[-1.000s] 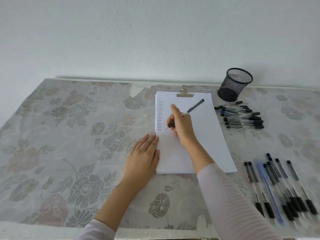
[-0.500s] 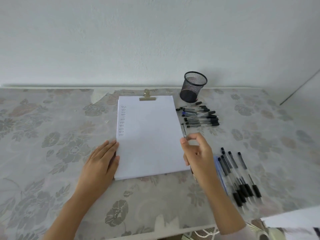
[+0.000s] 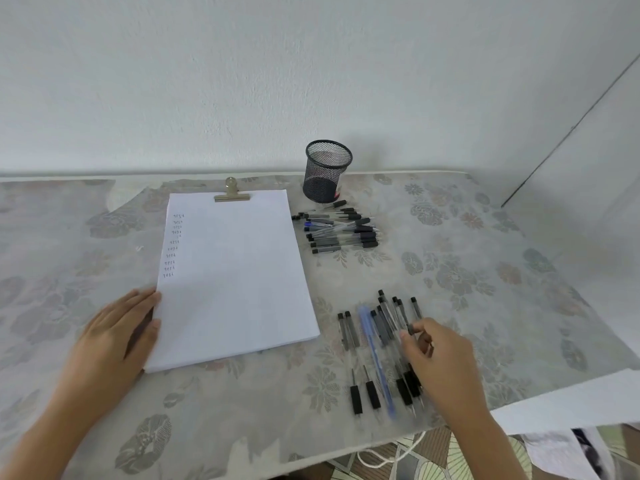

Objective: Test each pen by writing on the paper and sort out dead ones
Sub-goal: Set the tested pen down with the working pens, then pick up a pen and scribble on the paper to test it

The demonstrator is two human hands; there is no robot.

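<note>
Two hands at work: the left hand [image 3: 117, 334] lies flat, fingers straight, touching the paper [image 3: 235, 271] at its edge. The right hand [image 3: 440, 355], fingers curled, pinches a pen [image 3: 411, 329] in the near pile [image 3: 372, 348].

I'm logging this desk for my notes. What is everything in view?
paper: one stack, white, centre of the table
clip: one, brass, on the paper's top edge
marks: about ten rows, dark, along the paper's left margin
cup: one, black mesh, upright, behind the far pens
far pens: one pile, mostly black, right of the paper's top
near pens: roughly ten, black plus one blue, right of the paper's bottom
cloth: one, grey floral, covering the table
left hand: flat, at the paper's left edge
right hand: pinches a pen over the near pens
</note>
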